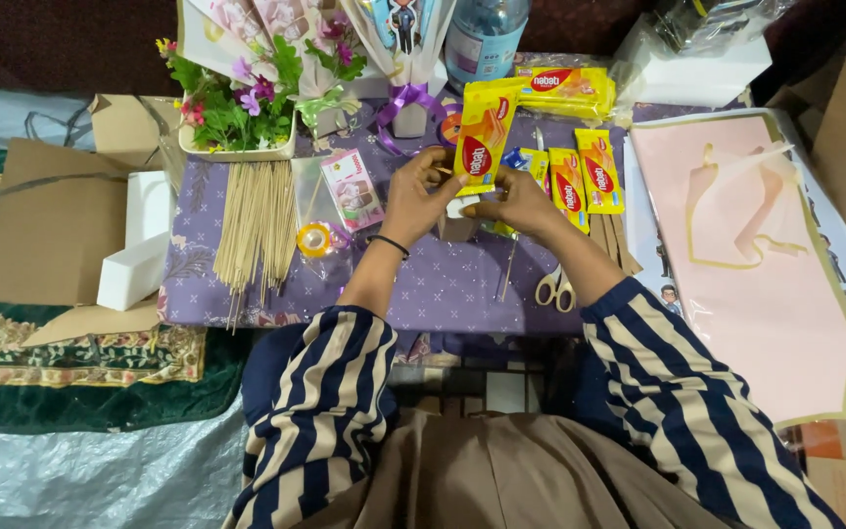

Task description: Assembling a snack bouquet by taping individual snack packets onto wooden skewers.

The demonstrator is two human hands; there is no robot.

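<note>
My left hand and my right hand meet above the purple patterned table, both gripping a yellow snack packet with a red oval mark, held upright. A thin wooden stick shows at the packet's lower left, between my fingers. Two more yellow packets lie flat just right of my hands, and a longer yellow pack lies behind them. A black band circles my left wrist.
A bundle of wooden skewers and a tape roll lie at the left. Scissors rest near the front edge. Artificial flowers stand at the back left, pink wrapping sheets at the right, white foam blocks and cardboard on the floor.
</note>
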